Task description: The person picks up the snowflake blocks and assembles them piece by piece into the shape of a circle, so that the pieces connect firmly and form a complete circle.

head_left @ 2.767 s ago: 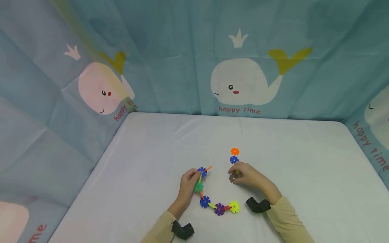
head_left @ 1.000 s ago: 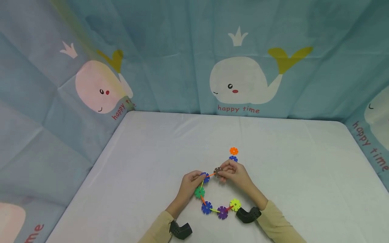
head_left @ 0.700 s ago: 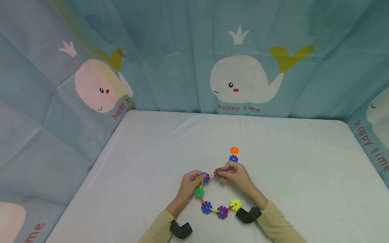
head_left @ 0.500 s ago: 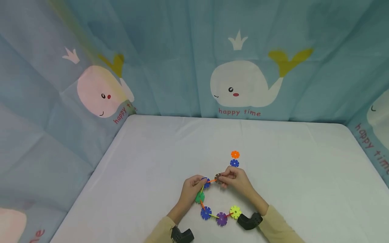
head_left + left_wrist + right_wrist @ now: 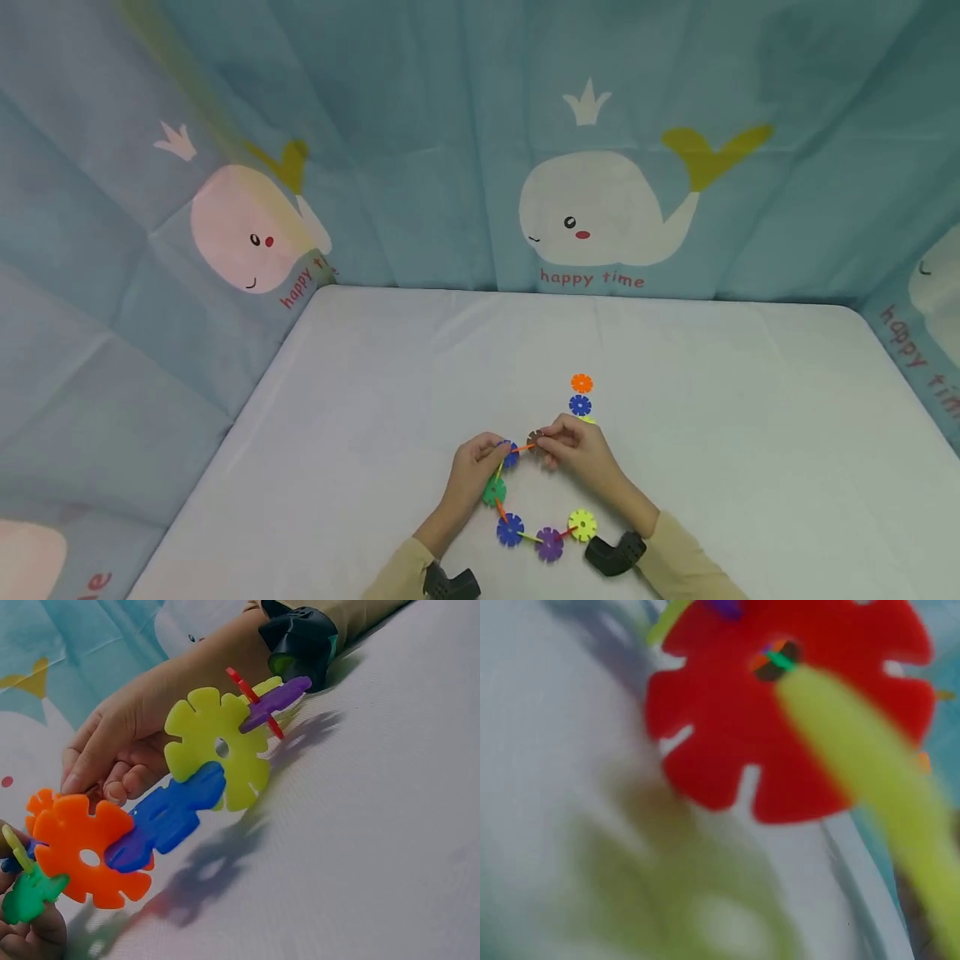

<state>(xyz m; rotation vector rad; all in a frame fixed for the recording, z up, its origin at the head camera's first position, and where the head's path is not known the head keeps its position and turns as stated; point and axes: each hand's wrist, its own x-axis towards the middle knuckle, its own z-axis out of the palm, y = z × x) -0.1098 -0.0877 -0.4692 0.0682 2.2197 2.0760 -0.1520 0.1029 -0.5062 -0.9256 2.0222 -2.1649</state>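
Since the earliest frame, the brown disc (image 5: 533,442) has moved from the loose row to the orange disc (image 5: 523,448) ending the chain (image 5: 510,531). Its right side sits pinched between thumb and fingers of the right hand (image 5: 581,454); the left hand (image 5: 472,471) pinches the chain's neighbouring blue disc (image 5: 513,455). Nearer the wearer, the chain curves round to a yellow disc (image 5: 582,525). Toward the far edge of the table (image 5: 375,375) lie a loose blue disc (image 5: 581,405) and a loose orange disc (image 5: 581,383).
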